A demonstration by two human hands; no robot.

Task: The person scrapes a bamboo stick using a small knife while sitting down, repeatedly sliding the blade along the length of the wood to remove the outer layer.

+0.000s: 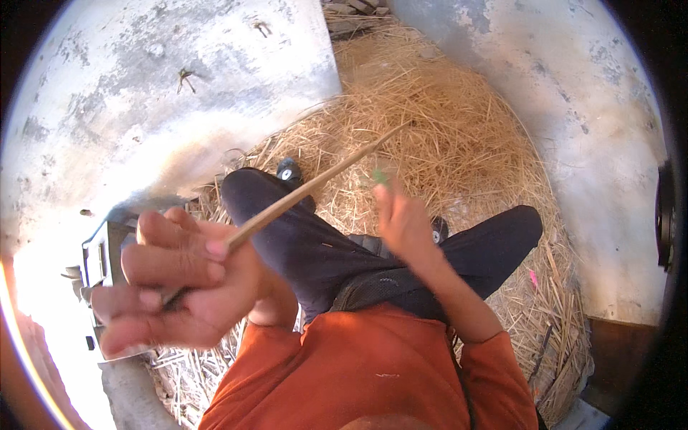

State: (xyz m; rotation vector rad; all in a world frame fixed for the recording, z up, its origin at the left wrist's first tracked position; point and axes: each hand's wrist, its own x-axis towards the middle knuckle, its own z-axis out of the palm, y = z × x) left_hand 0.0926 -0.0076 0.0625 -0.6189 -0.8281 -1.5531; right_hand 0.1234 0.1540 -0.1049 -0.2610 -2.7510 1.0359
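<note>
My left hand (175, 279) is raised close to the camera, fingers curled around a long thin tan stick (315, 185) that slants up and to the right over my legs. A dark piece shows between the lower fingers. My right hand (398, 215) is lifted above my knees, blurred, pinching a small green thing (380, 175) at its fingertips; what it is cannot be made out. The two hands are apart. I sit in dark trousers (322, 251) and an orange top on a heap of dry straw (459, 129).
Pale, weathered walls (165, 79) stand to the left and right of the straw, with a gap at the back. A dark box-like object (107, 254) lies at the left by my left hand. Dark sandals show at my feet. A small pink scrap (533, 278) lies in the straw.
</note>
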